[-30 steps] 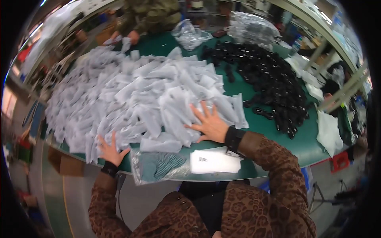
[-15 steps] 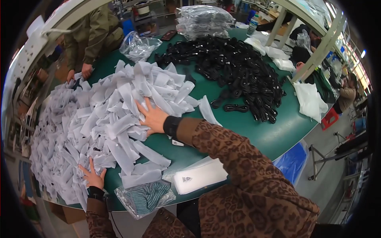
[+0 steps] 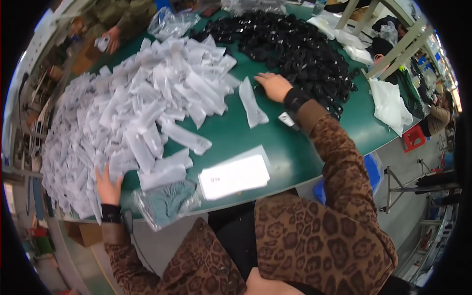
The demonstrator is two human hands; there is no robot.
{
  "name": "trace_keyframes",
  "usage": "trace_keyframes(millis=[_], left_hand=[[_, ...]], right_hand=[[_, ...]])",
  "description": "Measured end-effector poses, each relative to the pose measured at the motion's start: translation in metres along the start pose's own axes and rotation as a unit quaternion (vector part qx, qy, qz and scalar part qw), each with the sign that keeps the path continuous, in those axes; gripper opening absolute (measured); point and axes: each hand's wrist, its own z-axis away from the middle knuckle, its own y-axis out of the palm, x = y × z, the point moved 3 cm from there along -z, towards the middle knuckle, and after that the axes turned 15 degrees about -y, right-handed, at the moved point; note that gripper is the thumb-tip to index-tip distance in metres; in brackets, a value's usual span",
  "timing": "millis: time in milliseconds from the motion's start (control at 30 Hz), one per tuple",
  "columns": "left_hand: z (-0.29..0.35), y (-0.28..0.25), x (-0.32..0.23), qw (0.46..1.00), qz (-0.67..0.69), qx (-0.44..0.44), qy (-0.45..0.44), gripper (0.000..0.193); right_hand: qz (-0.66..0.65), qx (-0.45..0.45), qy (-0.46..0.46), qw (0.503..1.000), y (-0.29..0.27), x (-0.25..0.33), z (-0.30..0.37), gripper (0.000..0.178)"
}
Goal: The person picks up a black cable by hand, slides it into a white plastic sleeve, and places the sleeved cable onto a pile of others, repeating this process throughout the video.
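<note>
My left hand (image 3: 108, 187) rests with its fingers spread on the near edge of a big heap of frosted white pouches (image 3: 147, 98). My right hand (image 3: 274, 87) reaches over the green table, palm down with fingers stretched out and nothing visible in it. Just beyond it lies a pile of black coiled cables (image 3: 295, 49). One loose pouch (image 3: 251, 103) lies left of that hand, apart from the heap. By my right cuff is a small white tag (image 3: 287, 119).
At the near edge lie a stack of flat white sleeves (image 3: 235, 177) and a striped teal cloth (image 3: 169, 201) in clear plastic. A co-worker's hand (image 3: 113, 39) is at the far left beside the heap. White bags (image 3: 390, 105) lie at the right edge, near a metal frame (image 3: 400, 46).
My right hand has left the pouch heap and moved right toward the cables. My left hand stays at the heap's near edge. The co-worker's hand has lifted off the heap. The view has shifted.
</note>
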Motion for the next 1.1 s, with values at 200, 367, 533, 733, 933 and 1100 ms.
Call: trace_keyframes(millis=[200, 367, 533, 733, 933, 1100], left_hand=[[0.100, -0.030, -0.126, 0.975, 0.158, 0.043, 0.152, 0.047], [0.156, -0.003, -0.136, 0.979, 0.127, 0.045, 0.151, 0.042], [0.147, 0.062, -0.101, 0.984, 0.111, 0.013, 0.136, 0.034], [0.149, -0.002, -0.166, 0.979, 0.029, -0.117, 0.163, 0.021], [0.186, -0.012, -0.281, 0.894, 0.329, 0.083, 0.291, 0.018], [0.202, 0.020, -0.335, 0.848, 0.371, 0.152, 0.345, 0.018]], right_hand=[[-0.026, 0.018, 0.018, 0.999, -0.019, 0.036, 0.055, 0.042], [-0.029, -0.033, 0.063, 0.997, -0.038, 0.055, 0.077, 0.038], [-0.076, -0.245, 0.072, 0.964, -0.083, 0.088, 0.078, 0.034], [-0.398, -0.286, 0.185, 0.852, -0.069, 0.125, 0.135, 0.028], [-0.461, -0.123, 0.246, 0.843, -0.058, 0.135, 0.176, 0.028], [-0.230, -0.128, 0.158, 0.952, -0.072, 0.160, 0.172, 0.029]])
